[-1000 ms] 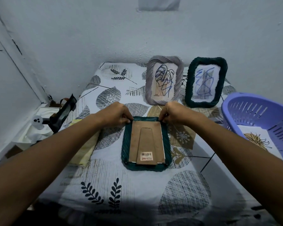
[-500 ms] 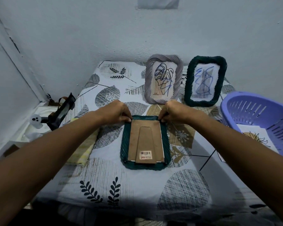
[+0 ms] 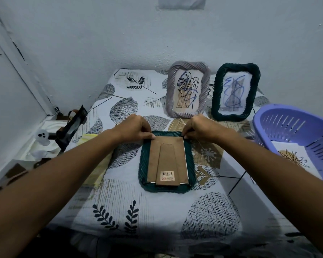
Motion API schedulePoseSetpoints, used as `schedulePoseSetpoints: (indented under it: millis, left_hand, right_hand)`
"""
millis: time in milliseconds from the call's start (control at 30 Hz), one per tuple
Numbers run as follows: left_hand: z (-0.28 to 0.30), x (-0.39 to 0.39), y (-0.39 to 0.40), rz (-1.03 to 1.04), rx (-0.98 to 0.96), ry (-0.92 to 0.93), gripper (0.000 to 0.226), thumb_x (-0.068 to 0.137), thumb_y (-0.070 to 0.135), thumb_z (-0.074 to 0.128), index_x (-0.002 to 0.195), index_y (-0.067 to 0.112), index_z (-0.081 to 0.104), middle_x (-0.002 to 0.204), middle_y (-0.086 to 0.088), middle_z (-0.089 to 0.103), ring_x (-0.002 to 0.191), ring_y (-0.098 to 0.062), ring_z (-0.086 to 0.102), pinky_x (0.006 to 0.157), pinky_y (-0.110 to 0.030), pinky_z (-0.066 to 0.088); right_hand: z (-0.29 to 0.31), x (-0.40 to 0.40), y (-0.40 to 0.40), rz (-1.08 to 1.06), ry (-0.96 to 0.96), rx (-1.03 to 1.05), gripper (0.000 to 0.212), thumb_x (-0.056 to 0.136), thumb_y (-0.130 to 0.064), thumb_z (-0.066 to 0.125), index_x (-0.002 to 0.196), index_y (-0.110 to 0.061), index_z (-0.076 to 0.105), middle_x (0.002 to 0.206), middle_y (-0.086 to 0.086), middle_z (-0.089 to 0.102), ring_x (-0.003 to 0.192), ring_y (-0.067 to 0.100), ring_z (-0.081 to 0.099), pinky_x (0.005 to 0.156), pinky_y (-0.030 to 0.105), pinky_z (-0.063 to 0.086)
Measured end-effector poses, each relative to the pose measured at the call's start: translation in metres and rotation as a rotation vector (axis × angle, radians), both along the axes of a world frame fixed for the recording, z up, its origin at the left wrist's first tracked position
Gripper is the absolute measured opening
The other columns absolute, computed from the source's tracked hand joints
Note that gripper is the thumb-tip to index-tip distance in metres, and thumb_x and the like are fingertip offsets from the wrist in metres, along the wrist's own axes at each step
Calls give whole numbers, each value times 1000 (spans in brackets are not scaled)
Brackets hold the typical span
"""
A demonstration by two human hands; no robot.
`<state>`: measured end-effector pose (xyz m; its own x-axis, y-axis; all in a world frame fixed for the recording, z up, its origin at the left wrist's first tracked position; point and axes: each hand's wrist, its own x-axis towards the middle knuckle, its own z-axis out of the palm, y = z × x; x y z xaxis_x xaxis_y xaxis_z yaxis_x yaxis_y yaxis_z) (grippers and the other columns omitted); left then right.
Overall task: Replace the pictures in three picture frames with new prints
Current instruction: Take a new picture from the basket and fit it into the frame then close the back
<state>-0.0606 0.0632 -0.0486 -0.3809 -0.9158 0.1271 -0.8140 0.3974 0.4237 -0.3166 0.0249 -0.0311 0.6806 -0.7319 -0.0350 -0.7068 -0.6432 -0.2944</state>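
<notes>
At right, lilac basket (image 3: 295, 131) holding flower print (image 3: 295, 157), both hands pinching face-down green frame (image 3: 167, 189) top corners

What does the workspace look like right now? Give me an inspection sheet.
Surface: leaf-print cloth covers the table.
Job's things: dark green frame lies face down, brown backing board up, barcode sticker near its close end. Lilac frame and second green frame stand at the back, pictures inside. A flower print lies in the purple basket.
Clutter: yellow cloth at the left edge.
Hands: left hand and right hand have their fingers curled at the backing board's far corners.
Cables: nothing seen.
Surroundings: pale wall behind; dark strapped object on the left.
</notes>
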Motion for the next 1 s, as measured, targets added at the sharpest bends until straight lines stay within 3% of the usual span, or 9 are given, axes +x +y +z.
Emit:
schedulePoseSetpoints:
  millis: [167, 400, 733, 900, 1000]
  left_hand:
    - [-3, -4, 1, 64, 53, 28, 23, 71, 33, 81, 81, 13, 76, 76, 0, 72, 68, -9, 64, 62, -21, 48]
    - [-3, -5, 4, 124, 76, 92, 23, 68, 31, 84, 79, 13, 76, 76, -1, 72, 72, -12, 67, 67, -26, 54]
    - [-3, -6, 10, 131, 75, 130, 24, 69, 29, 84, 83, 11, 76, 78, -2, 73, 71, -9, 66, 63, -16, 49]
    - [-2, -7, 13, 148, 76, 125, 26, 70, 29, 83, 86, 10, 75, 82, -4, 73, 73, -10, 65, 66, -20, 51]
    - [-2, -10, 19, 156, 2, 44, 33, 74, 33, 80, 98, 12, 74, 86, -1, 67, 74, -11, 58, 66, -21, 44]
  right_hand:
    - [-4, 0, 2, 28, -43, -36, 16, 81, -7, 73, 97, -5, 76, 94, 8, 75, 85, 16, 68, 80, 22, 50]
    - [-5, 1, 4, -36, -86, -19, 13, 81, -9, 73, 94, -7, 77, 90, 6, 75, 80, 14, 67, 83, 32, 55]
    - [-2, 6, 7, -138, -122, 55, 9, 80, -8, 74, 89, -7, 77, 85, 6, 74, 76, 13, 65, 77, 26, 53]
    - [-1, 8, 10, -200, -124, 79, 8, 80, -9, 74, 88, -9, 77, 81, 2, 72, 76, 12, 64, 80, 31, 55]
    - [-1, 10, 22, -241, -87, 44, 12, 83, -10, 72, 95, -10, 76, 87, 1, 69, 82, 12, 61, 81, 31, 54]
